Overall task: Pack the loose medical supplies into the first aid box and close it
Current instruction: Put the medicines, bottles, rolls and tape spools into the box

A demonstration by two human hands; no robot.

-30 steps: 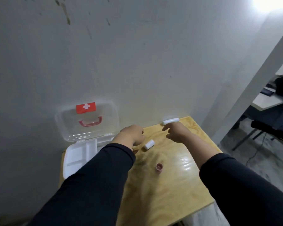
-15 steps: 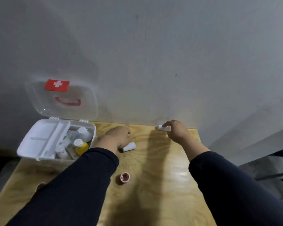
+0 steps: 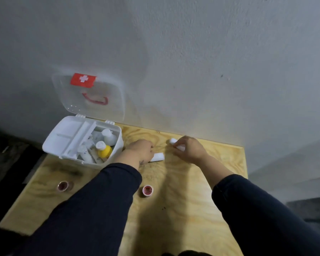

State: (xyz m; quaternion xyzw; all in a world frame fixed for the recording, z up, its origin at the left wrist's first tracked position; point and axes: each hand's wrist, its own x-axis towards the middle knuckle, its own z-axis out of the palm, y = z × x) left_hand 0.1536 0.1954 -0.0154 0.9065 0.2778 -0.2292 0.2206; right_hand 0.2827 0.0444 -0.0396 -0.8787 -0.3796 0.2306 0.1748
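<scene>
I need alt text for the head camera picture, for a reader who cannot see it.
Two hands reach over a wooden table: the right hand grips a white roll by the wall, the left hand touches another white roll. An open first aid box holds bottles; two tape rolls lie loose.

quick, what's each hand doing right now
left hand: curled onto a white roll on the table, grip unclear
right hand: closed on a white tube

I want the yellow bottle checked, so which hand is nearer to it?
Left. The left hand is on the table just right of the first aid box holding the yellow bottle; the right hand is farther right.
</scene>
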